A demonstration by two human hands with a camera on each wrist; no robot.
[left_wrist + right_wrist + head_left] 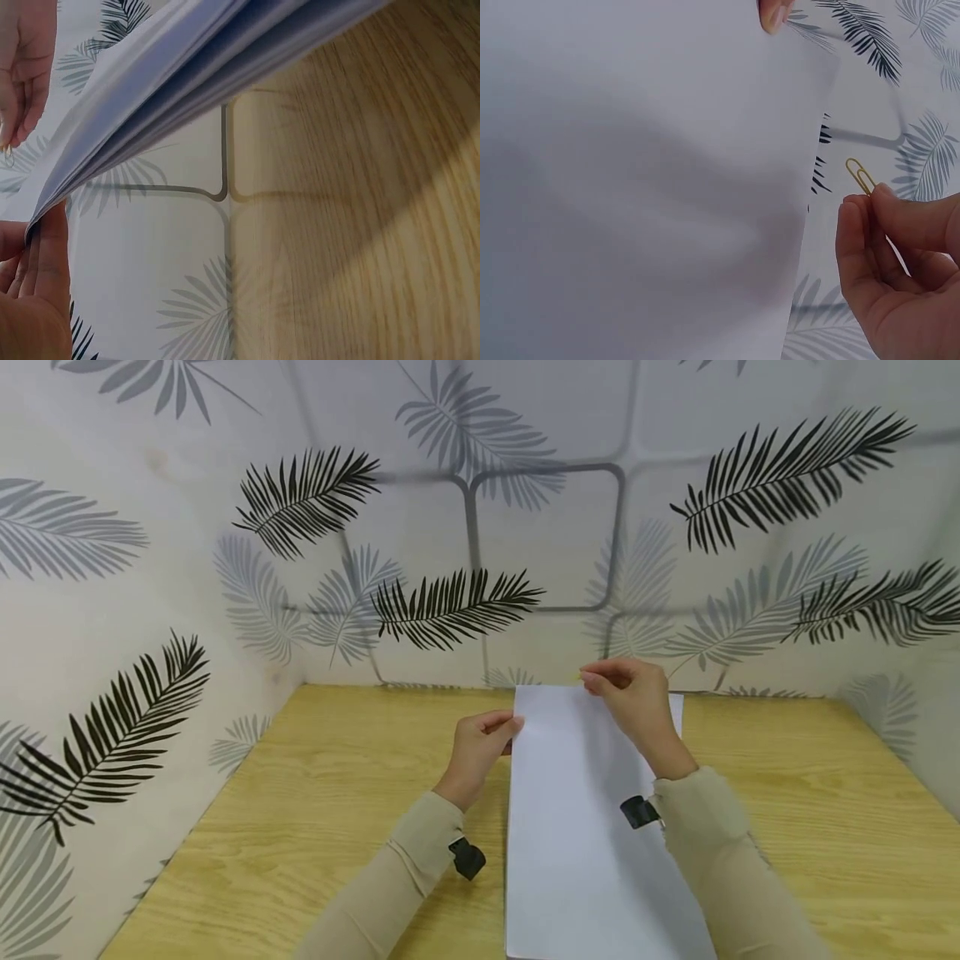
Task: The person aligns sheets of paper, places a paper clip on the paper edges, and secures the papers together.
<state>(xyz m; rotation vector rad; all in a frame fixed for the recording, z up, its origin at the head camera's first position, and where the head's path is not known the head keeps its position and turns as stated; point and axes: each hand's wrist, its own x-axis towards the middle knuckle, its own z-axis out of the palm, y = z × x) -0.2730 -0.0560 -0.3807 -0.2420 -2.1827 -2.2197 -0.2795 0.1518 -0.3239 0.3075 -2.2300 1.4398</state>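
Observation:
A stack of white paper sheets (pixel 562 827) lies lengthwise on the table, its far end lifted. My left hand (pixel 480 752) pinches the stack's left edge near the far corner, thumb on top and fingers beneath. In the left wrist view the sheets (pixel 187 82) fan apart slightly away from that pinch. Between thumb and fingertips my right hand (pixel 637 706) holds a yellow paper clip (pixel 861 178), its looped end sticking out. The clip is just beyond the paper's far edge, apart from the sheets in the right wrist view.
The wood-grain tabletop (pixel 337 793) extends on both sides of the paper. Behind it rises a pale wall covering (pixel 540 543) with leaf prints and grey lines. Each sleeve cuff carries a small black device (pixel 468 858).

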